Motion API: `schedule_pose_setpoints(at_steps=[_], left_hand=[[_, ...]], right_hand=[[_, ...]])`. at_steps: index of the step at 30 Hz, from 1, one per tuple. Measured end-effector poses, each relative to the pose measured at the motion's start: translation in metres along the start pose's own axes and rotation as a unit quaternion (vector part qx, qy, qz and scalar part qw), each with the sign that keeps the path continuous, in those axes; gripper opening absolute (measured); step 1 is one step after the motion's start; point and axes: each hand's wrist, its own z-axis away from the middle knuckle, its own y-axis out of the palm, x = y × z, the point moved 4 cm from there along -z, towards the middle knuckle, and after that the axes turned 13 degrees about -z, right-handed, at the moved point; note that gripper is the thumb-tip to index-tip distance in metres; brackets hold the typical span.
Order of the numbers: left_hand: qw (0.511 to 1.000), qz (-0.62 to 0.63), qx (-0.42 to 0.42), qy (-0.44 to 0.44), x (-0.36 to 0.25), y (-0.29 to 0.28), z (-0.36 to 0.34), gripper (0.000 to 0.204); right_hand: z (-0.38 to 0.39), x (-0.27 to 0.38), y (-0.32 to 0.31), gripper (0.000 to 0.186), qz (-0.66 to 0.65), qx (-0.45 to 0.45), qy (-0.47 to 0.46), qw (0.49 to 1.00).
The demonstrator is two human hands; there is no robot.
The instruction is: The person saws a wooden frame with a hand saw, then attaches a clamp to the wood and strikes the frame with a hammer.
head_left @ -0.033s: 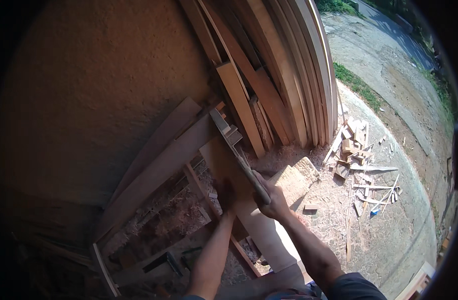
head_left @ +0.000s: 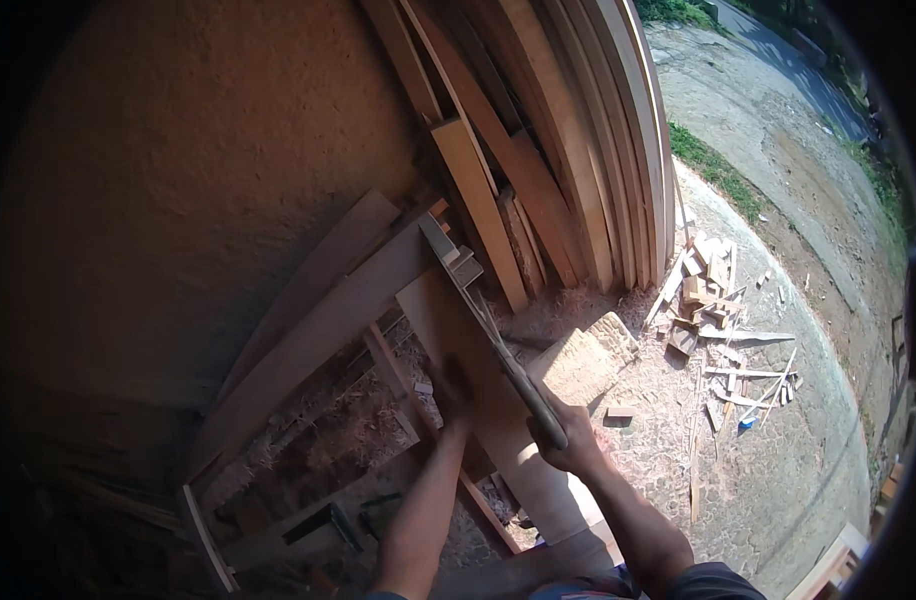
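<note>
A flat wooden board [head_left: 548,490] slants away from me, its upper part in shadow. My left hand [head_left: 456,388] is in deep shade on the board's left edge; it appears closed around the edge, though the fingers are hard to make out. Along the right edge runs a long, narrow, dark bar-like tool [head_left: 513,370] with a rounded near end; I cannot tell its exact kind. My right hand [head_left: 575,440] is closed around that near end. At the bar's far end are a pale block [head_left: 438,240] and a small grey block-shaped piece [head_left: 466,268].
Tall planks [head_left: 578,150] lean against the brown wall [head_left: 228,120]. A wooden frame [head_left: 393,375] lies to the left, over shavings. On the right are a sunlit, sawdust-covered wood block [head_left: 588,360] and a heap of offcuts [head_left: 713,290] on the concrete ground [head_left: 778,450].
My right hand has moved back toward me and slightly right, and the bar's rounded end has come with it. The left hand and the board have hardly moved.
</note>
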Motion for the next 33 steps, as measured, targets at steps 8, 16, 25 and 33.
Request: schedule_pose_setpoints(at_steps=[8,16,25,33], left_hand=[[0.992,0.095,0.046,-0.076,-0.065,0.005,-0.02,0.068],[0.956,0.181,0.01,-0.231,0.032,-0.003,-0.006,0.056],[0.988,0.105,0.06,-0.094,-0.06,-0.002,-0.032,0.076],[0.932,0.24,0.05,-0.268,-0.033,-0.003,-0.013,0.071]], right_hand=[[-0.113,-0.015,-0.001,0.061,0.033,-0.074,-0.03,0.996],[0.041,0.013,0.0,0.066,0.06,0.008,-0.016,0.998],[-0.123,-0.008,0.018,0.064,0.083,-0.075,-0.105,0.988],[0.042,0.028,-0.02,0.064,0.096,0.001,-0.028,0.995]])
